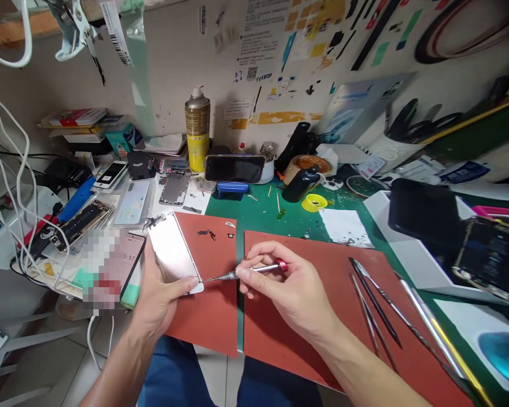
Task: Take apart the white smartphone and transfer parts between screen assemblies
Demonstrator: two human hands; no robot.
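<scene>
On the red mat (212, 316) at the worktop's (297, 217) near edge, L hand (163, 291) grips a phone screen assembly (172, 252) by its lower end, silver backplate facing up, thumb pressed at the bottom corner. R hand (288, 288) is closed round a precision screwdriver (248, 271) w/ red cap, tip touching the assembly's lower right corner. Small loose parts (207, 233) lie on the mat just beyond, so some bits look already off. Judging by that, disassembly is partway; backplate is on the panel. Tweezers & pry tools (373, 305) lie unused on the second mat (314, 350), right.
</scene>
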